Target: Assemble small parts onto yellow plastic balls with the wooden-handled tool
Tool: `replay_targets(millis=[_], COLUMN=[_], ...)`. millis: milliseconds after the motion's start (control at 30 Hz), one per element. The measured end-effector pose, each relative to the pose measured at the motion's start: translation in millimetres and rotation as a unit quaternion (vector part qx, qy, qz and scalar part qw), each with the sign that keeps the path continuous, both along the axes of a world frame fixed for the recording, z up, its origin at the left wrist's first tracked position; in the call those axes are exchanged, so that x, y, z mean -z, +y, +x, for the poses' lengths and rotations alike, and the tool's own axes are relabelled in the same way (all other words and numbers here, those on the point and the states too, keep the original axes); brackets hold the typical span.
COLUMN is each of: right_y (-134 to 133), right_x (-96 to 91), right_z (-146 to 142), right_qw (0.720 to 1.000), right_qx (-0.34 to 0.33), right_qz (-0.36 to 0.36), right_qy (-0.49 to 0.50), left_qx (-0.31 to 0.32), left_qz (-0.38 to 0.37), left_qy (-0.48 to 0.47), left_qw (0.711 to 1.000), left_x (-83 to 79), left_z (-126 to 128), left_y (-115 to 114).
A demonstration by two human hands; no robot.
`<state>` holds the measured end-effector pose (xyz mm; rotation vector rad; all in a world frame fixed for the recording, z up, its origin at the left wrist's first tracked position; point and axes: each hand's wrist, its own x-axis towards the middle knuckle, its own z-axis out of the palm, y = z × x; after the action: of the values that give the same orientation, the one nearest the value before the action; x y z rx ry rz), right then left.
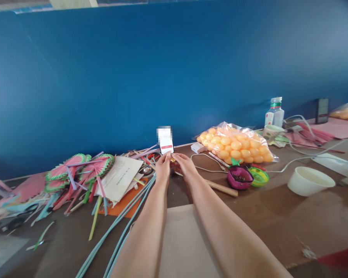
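Observation:
Both of my hands meet at the centre, over the table just in front of the blue wall. My left hand (162, 168) is closed, its thumb and fingers pinched. My right hand (184, 166) is also closed, with its fingertips close to those of the left. Between them shows a small yellowish-brown bit, too small and covered to name. Right behind the fingertips a phone (166, 143) with a lit white screen stands upright near the wall. To the right of my right hand lies a wooden stick (222, 188).
Left are pink-and-green folded paper fans (68, 170), a printed sheet (120, 178) and long light-blue strips (127, 208). Right are a bag of orange balls (234, 144), a purple container (240, 178), a green one (258, 177), a white bowl (310, 181), bottles (275, 112) and a white cable (281, 170).

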<state>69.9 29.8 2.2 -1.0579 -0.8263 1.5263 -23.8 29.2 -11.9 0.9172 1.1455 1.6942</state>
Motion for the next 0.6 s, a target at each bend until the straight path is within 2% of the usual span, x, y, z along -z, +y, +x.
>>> replay_targets(millis=[300,600], right_y=[-1.5,1.8], right_x=[-1.8,-0.8], right_z=[-2.6,1.2], right_qw=[1.000,0.998], right_qx=[0.011,-0.006], right_qz=[-0.009,-0.028], right_qy=[-0.009,0.064], left_qx=[-0.011,0.015], left_qz=[0.004,-0.014], left_qy=[0.015,-0.042], left_qw=[1.000,0.999], left_x=[8.3,1.6], left_z=[-2.4,1.1], left_y=[4.8,1.1])
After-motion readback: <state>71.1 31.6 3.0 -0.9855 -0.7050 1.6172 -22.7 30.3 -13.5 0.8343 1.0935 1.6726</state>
